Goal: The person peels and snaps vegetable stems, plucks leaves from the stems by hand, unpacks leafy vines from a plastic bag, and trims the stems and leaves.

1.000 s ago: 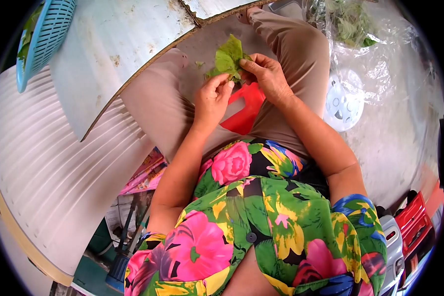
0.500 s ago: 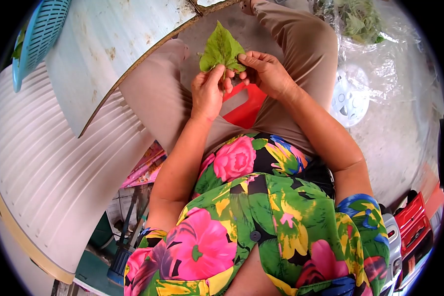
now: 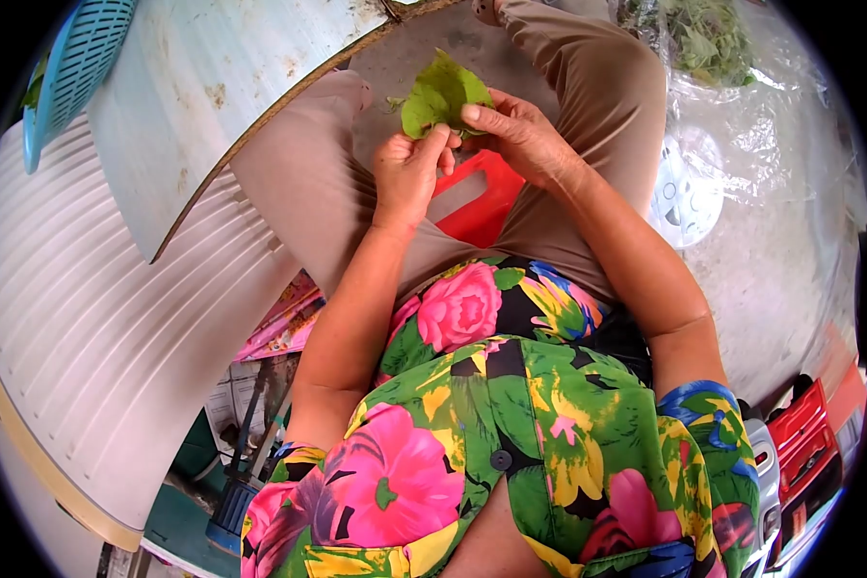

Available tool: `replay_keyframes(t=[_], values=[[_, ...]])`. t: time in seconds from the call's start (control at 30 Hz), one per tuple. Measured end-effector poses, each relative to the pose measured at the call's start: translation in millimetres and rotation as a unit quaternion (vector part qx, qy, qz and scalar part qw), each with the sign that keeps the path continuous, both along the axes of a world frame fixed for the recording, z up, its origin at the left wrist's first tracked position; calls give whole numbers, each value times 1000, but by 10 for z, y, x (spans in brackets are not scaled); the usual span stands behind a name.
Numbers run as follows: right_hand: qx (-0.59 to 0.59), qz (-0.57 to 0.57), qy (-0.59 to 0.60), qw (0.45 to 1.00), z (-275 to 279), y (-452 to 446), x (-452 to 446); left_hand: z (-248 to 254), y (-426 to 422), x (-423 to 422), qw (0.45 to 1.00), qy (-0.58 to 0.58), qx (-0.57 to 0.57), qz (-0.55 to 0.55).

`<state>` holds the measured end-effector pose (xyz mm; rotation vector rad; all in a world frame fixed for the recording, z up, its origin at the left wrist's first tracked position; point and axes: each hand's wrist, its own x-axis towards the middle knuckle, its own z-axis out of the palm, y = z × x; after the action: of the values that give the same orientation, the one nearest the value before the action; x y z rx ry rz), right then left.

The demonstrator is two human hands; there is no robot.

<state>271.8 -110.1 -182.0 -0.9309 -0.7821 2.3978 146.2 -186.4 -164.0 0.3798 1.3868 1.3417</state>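
Observation:
Between my two hands, above the gap between my knees, is a green leaf [image 3: 443, 91], its blade curled and folded. My left hand [image 3: 412, 169] pinches the leaf's base near the stem, thumb against fingers. From the right side, my right hand [image 3: 525, 135] grips the leaf's edge, thumb on top and fingers behind it. The stem is mostly hidden by the fingers. Below the hands, a red plastic stool [image 3: 482, 217] shows between my thighs.
A table with a pale top [image 3: 231, 77] stands at upper left, with a blue plastic basket [image 3: 87, 67] on it. Leafy greens [image 3: 708, 43] lie on clear plastic sheeting [image 3: 766, 125] at upper right, near a white round object [image 3: 686, 188]. A red toy-like item [image 3: 804, 438] is at lower right.
The leaf was spread flat and pointing up; now its blade is folded and curled. My right hand has closed further over its edge, and my left fingers have shifted at the base.

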Motion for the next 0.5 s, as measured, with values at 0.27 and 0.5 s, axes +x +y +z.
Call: replay_keyframes(t=[0.27,0.5], values=[[-28,-6,-11,1000,5,-45,8,1,-40,22,996,40,-19,-79],[-145,-201,23,969,-148,99,58,3,-80,-31,996,15,-43,-79]])
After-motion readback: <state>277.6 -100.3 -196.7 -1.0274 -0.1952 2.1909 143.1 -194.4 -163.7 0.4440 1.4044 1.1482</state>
